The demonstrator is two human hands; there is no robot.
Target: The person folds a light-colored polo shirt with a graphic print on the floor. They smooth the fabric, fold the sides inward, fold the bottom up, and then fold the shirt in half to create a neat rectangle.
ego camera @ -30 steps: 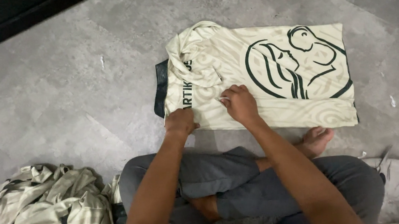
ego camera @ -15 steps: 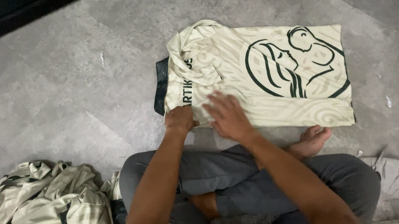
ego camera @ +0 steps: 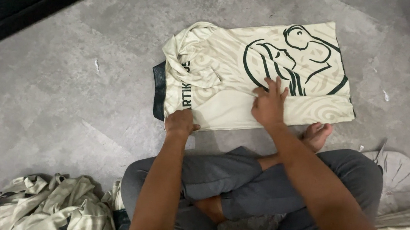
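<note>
Jersey (ego camera: pixel 241 75): cream sports shirt with dark green trim, lying flat on the grey floor (ego camera: pixel 60 94) just ahead of the crossed legs; folded into a rough rectangle, long side running left to right.
Print: large dark green line drawing across the right half; dark lettering running down the left part, partly covered by a folded-over sleeve.
Collar edge: dark green band showing at the left end of the fold.
Left hand (ego camera: pixel 179 123): resting on the near left corner of the jersey, fingers curled down and pinching the near hem, thumb pointing right along the edge.
Right hand (ego camera: pixel 268 106): palm down on the near middle of the jersey, fingers spread wide and flat, tips touching the lower part of the print; holding nothing.
Legs: crossed, in grey trousers (ego camera: pixel 232 178); bare foot (ego camera: pixel 319 134) just beside the near edge of the jersey, right of the right hand.
Pile of clothes (ego camera: pixel 39 223): crumpled cream and dark green garments at lower left, well apart from the folded jersey.
Grey fabric (ego camera: pixel 396 171): at lower right, beside the right knee; kind not clear.
Dark strip (ego camera: pixel 2 19): along the upper left edge of the view.
</note>
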